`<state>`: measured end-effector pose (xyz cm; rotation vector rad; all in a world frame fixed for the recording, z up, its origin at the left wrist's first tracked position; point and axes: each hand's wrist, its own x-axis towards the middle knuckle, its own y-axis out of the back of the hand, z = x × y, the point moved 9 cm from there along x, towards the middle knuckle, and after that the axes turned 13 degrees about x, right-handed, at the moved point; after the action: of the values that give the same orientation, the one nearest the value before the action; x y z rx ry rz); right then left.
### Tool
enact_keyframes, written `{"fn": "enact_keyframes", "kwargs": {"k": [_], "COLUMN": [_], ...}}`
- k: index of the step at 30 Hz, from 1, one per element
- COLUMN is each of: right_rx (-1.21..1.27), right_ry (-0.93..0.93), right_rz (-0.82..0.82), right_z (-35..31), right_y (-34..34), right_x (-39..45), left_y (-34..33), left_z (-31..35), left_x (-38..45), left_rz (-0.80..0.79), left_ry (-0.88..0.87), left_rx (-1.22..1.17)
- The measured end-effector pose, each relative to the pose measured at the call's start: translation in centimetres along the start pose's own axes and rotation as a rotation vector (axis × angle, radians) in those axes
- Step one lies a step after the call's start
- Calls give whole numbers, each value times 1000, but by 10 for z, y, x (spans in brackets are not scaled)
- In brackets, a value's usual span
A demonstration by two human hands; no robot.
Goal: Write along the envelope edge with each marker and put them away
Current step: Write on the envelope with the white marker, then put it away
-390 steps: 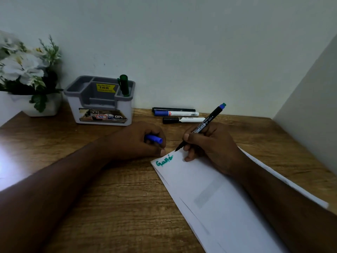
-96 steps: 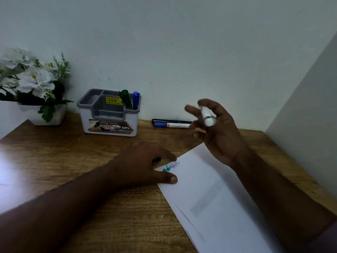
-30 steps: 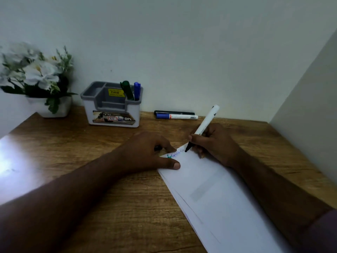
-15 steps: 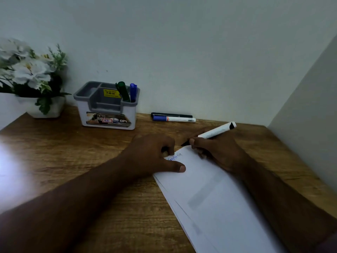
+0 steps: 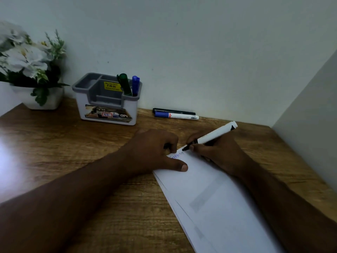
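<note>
Marker gripped in right hand, tip on envelope edge, left hand pressing envelope flat

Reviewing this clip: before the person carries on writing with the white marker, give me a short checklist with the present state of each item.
1. White marker gripped in right hand: ok.
2. Tip on the envelope at its far edge: ok, it sits beside the blue writing.
3. Left hand pinning the envelope corner: ok, thumb pressed on the paper.
4. Cap kept in the left hand: cannot tell; something dark shows between the fingers.
5. Used markers put away: ok, green marker and blue marker stand in the grey organizer.
6. Markers yet to use: not ok, two still lie by the wall.
</note>
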<state>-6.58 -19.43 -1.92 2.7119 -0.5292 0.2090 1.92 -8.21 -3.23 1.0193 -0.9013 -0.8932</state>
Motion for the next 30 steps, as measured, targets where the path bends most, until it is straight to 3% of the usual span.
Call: {"fn": "enact_keyframes", "kwargs": {"k": [30], "right_rx": [90], "right_ry": [-79], "right_rz": [155], "right_z": [7], "right_y": [10], "right_x": [0], "left_y": [-4], "left_z": [-1], "left_x": [2], "left_rz": [-34], "left_ry": [8], "left_rx": [0]}}
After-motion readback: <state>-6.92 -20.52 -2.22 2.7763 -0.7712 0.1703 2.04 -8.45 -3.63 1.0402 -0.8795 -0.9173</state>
